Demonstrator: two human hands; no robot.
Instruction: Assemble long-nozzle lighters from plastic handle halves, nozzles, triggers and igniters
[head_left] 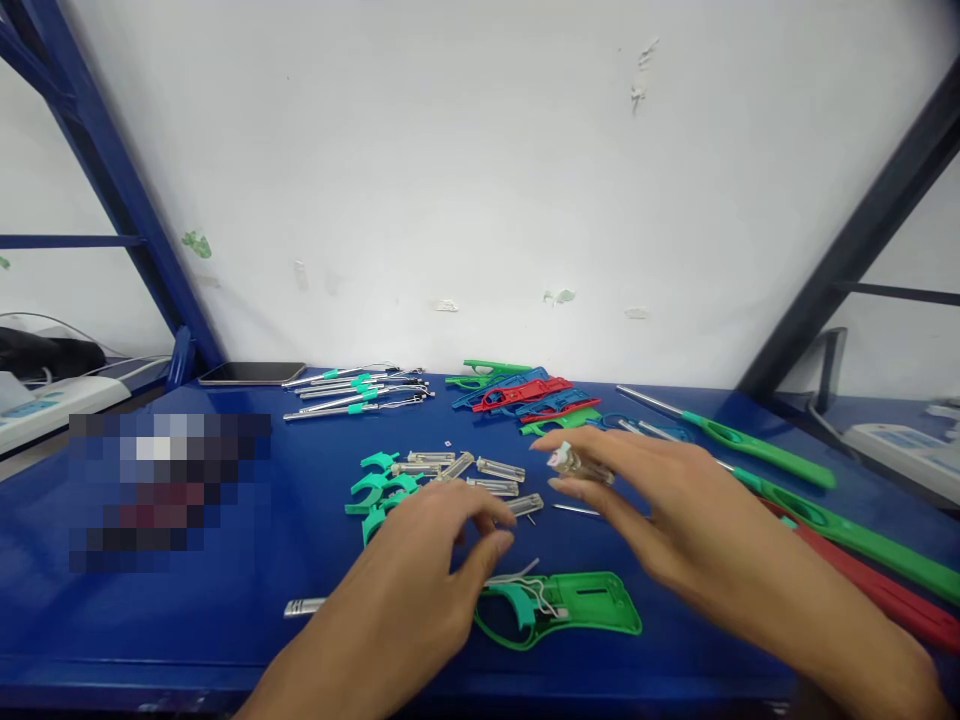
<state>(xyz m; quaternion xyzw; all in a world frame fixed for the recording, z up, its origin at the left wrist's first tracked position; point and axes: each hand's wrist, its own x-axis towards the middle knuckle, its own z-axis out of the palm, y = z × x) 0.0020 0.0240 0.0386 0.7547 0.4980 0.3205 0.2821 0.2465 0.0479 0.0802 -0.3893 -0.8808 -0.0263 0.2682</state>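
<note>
My right hand pinches a small clear lighter fuel tank with a whitish top between thumb and fingers, above the table. My left hand is low over the table, thumb and index finger curved but apart, nothing seen between them. Close to its fingertips lies another clear tank. Below the hands is an open green lighter handle half, holding a turquoise trigger and white wires. A metal tube end shows left of my left wrist, which hides the part between.
Several clear tanks and turquoise triggers lie mid-table. Behind are metal tubes with wires, coloured handle halves and a phone. Long green lighters and a red one lie right. A blurred patch covers the left.
</note>
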